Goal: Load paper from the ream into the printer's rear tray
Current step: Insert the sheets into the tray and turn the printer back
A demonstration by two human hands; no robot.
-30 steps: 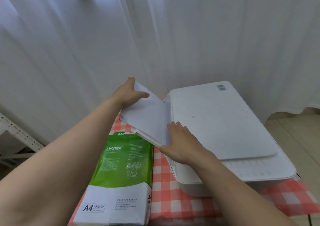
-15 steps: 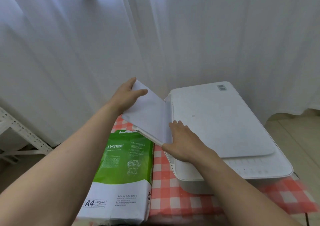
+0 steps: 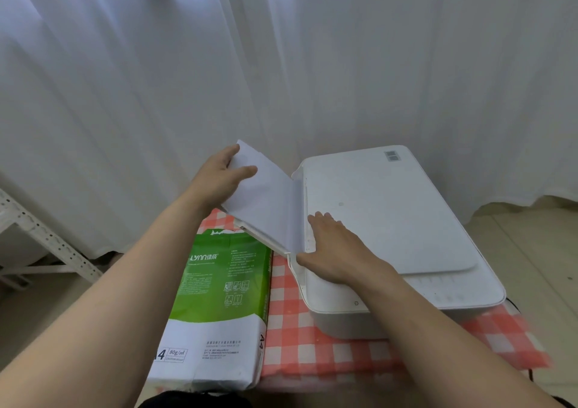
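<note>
A white printer (image 3: 391, 213) sits on the checked table, its rear tray (image 3: 266, 238) folded out to the left. A stack of white paper (image 3: 269, 201) leans in that tray. My left hand (image 3: 219, 179) grips the stack's far upper corner, thumb on top. My right hand (image 3: 331, 248) lies flat on the printer's left edge, fingertips against the paper where it enters the slot; it grips nothing. The green and white A4 ream (image 3: 219, 298) lies on the table below the tray, left of the printer.
A red and white checked cloth (image 3: 312, 345) covers the small table. White curtains (image 3: 281, 63) hang close behind. A white perforated metal frame (image 3: 47, 238) stands at the left. Tiled floor (image 3: 538, 251) shows at the right.
My left hand has shifted slightly up along the paper's corner and my right hand has slid a little along the printer's edge. The camera tilted down slightly.
</note>
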